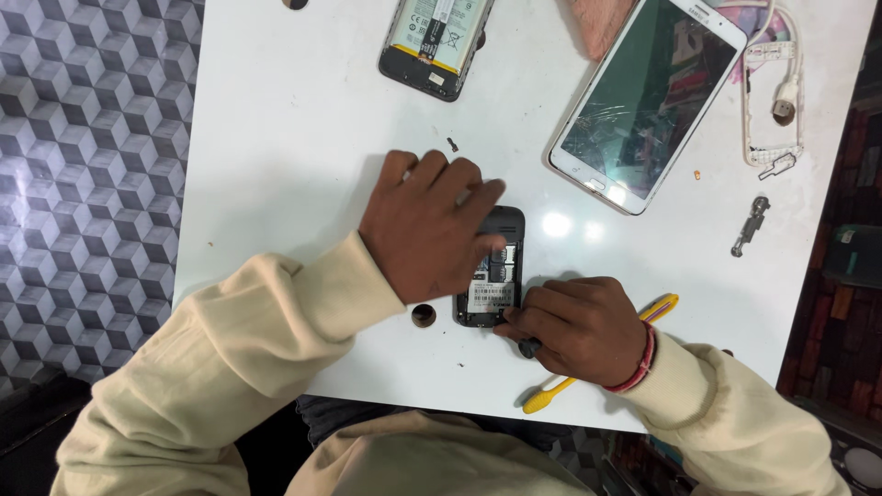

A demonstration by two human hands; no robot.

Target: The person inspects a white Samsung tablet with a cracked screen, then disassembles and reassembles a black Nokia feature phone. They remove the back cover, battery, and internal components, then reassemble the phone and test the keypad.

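Observation:
A small black phone (502, 266) lies face down on the white table (294, 138), its back cover off and the inner label and slots showing. My left hand (424, 228) rests over its upper left side, fingers pressing on it. At the phone's lower end my right hand (574, 326) is closed around a dark-handled tool (529, 347), the tip of it hidden under the fingers. A yellow tool (551, 393) lies under my right wrist.
A white tablet with a cracked screen (648, 96) lies at the upper right. An opened phone showing its battery (434, 41) is at the top. A white cable and frame (774, 101), a small metal part (750, 226), a tiny screw (452, 143) and a round dark piece (424, 316) are scattered about.

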